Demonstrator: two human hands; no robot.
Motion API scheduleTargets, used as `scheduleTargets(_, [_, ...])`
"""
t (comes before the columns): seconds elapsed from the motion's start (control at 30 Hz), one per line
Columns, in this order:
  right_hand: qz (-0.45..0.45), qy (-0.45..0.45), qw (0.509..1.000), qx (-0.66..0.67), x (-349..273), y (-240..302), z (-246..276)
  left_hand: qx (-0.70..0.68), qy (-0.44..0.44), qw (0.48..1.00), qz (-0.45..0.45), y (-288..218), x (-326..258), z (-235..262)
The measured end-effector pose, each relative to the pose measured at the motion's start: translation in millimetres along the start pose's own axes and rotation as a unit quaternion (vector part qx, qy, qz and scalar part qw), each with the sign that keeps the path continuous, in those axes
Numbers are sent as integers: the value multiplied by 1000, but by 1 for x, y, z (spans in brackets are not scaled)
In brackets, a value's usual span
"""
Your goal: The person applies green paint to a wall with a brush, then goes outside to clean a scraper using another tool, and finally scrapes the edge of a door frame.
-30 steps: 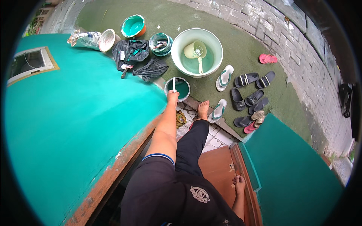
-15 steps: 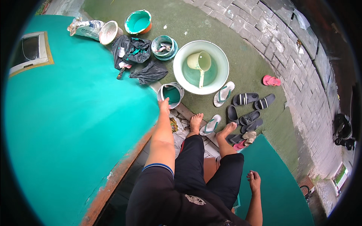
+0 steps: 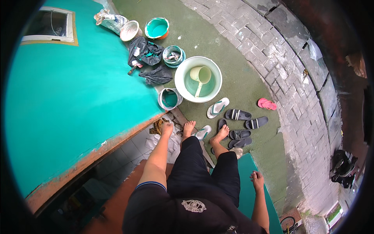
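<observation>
My left hand [image 3: 167,128] is loosely closed, with nothing visible in it. It hovers beside a yellow-brown crumpled cloth [image 3: 157,126] and a whitish sheet [image 3: 155,142]. Just beyond it stands a white paint bucket [image 3: 180,100] with green paint inside, against the base of the green wall; the hand is apart from it. My right hand [image 3: 257,180] hangs at my right side over a green surface [image 3: 249,163], fingers curled in and apparently holding nothing. A large pale basin [image 3: 219,78] with water and a long-handled dipper [image 3: 201,74] stands on the floor ahead.
Black plastic bags [image 3: 146,52], a paint-stained tub [image 3: 174,56], an orange bucket with green paint [image 3: 157,28], a white pail [image 3: 130,30] and a sack [image 3: 113,21] line the wall [image 3: 85,93]. Several sandals [image 3: 237,114] lie around my bare feet; pink flip-flops [image 3: 267,104] sit farther right.
My left hand has let go of the paint bucket's rim and drawn back toward me. The bucket stays by the wall. The view has shifted; my right hand still hangs at my side.
</observation>
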State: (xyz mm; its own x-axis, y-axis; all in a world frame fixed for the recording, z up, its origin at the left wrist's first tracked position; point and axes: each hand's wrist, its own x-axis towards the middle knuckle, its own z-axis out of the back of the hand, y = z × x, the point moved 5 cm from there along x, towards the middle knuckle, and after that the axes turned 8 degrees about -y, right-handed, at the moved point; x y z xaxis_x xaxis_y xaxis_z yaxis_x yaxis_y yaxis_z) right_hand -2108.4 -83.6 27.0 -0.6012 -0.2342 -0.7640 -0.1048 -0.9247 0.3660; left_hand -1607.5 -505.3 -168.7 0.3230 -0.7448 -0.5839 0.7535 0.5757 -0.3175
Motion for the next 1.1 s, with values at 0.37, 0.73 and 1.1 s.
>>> scheduleTargets(0.37, [17, -45, 999, -3, 67, 20, 106, 110, 131, 985, 20, -11, -186, -11])
scheduleTargets(0.73, [117, -37, 981, -149, 168, 185, 154, -73, 66, 994, 38, -225, -102, -70])
scheduleTargets(1.1, [351, 10, 907, -233, 305, 598, 88, -336, 36, 915, 220, -265, -80, -69])
